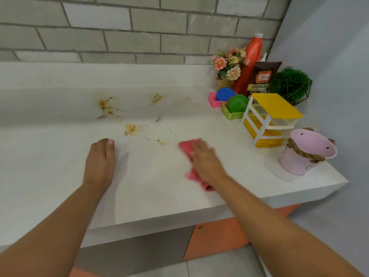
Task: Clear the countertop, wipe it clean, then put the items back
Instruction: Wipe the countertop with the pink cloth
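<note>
Countertop [60,166] stained | right hand [205,158] flat on cloth [184,146] | left hand [99,162] flat, fingers together | green basket [232,115]: green lid [237,103]

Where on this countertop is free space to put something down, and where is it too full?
Bare: the countertop left of the left hand, and the front strip between it and the right hand on the pink cloth. Brown stains lie behind. Crowded: the right end, from the baskets to the pink bucket.

Home kitchen: stained white countertop [159,176], grey brick backsplash [119,27], coffee granules pouch [261,78], orange cabinet door [217,236].
</note>
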`<state>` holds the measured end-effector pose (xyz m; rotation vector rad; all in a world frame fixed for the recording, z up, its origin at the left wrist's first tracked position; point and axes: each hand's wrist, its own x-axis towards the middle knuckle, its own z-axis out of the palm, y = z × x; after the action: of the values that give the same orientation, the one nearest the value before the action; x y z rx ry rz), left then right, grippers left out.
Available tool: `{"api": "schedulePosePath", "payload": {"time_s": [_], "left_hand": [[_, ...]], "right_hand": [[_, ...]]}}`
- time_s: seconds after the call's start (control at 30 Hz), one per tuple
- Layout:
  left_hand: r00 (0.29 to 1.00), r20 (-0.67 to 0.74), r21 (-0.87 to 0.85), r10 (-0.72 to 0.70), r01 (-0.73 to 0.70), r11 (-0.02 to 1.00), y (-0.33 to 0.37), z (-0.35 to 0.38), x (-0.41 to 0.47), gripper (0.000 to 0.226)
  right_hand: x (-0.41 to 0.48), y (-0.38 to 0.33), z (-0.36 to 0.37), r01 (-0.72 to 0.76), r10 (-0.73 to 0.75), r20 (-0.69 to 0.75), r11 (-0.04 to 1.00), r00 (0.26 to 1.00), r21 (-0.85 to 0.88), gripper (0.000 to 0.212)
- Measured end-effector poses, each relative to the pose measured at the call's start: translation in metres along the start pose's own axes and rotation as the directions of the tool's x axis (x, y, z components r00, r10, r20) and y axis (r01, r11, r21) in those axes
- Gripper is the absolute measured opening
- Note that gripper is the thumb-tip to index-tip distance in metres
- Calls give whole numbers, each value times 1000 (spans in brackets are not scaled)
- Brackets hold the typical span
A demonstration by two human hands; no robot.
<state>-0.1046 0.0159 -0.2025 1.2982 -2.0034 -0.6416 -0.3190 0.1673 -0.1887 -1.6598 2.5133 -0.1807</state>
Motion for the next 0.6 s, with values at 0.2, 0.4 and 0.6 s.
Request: {"api": "schedulePosePath", "payload": {"time_s": [0.2, 0.4, 0.6], "left_hand": [[1000, 10, -46, -2, 2, 999, 0, -1, 1, 45], [999, 6, -127, -34, 34, 991, 2, -6, -1, 42], [1000, 3, -180, -31, 31, 983, 0, -9, -1, 42]], "right_hand": [[41, -49, 5, -178, 187, -72, 977, 980, 113, 70], [-30, -109, 19, 280, -263, -95, 910, 960, 306, 50], [1, 0, -4, -163, 288, -261, 896, 921, 413, 36]]}}
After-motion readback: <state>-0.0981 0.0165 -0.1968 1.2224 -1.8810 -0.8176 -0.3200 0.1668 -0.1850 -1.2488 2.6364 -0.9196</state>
